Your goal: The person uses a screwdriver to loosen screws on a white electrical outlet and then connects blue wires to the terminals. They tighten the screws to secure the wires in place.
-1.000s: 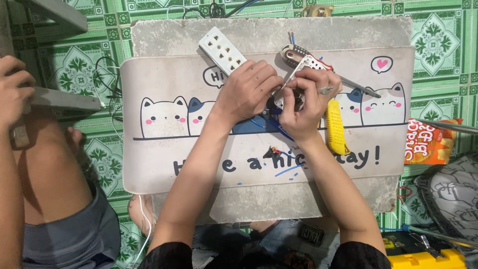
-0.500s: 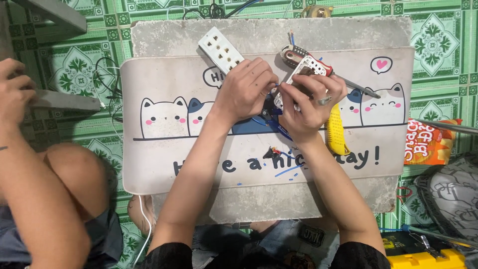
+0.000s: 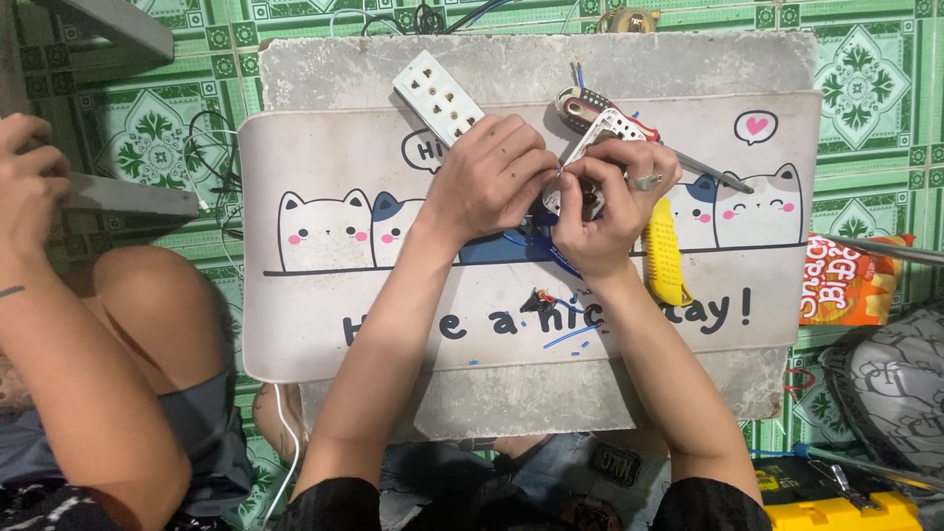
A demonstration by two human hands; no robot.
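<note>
At the far left of your view a seated co-worker's arm and bent knee sit off the work surface, one hand resting on a grey metal bar; keep those apart from your own hands. Your work lies on a soft, pale desk mat printed with cartoon cats, spread over a rough grey slab on green patterned floor tiles. Near the mat's top edge lies a white multi-socket cover plate, hard moulded plastic, flat and light. Just below it, your left hand is curled with the fingertips pinched together at the edge of the small part, apparently on a fine wire, though what they pinch is too small to tell. Your right hand is clenched around the white perforated socket housing, which stands tilted above the mat's upper middle, between both hands. Judge it light, rigid and a little brittle: hold it by its long side edges, not by the thin ribs or any metal contacts, and expect the smooth plastic to slip if you squeeze at an angle. Thin blue wire, limp and springy, trails beneath your hands, with loose offcuts lower down. To the right lies a yellow ribbed tool handle, grippy and stiff, then a slim metal shaft. Further right sit a crinkly orange snack packet and a yellow toolbox.
</note>
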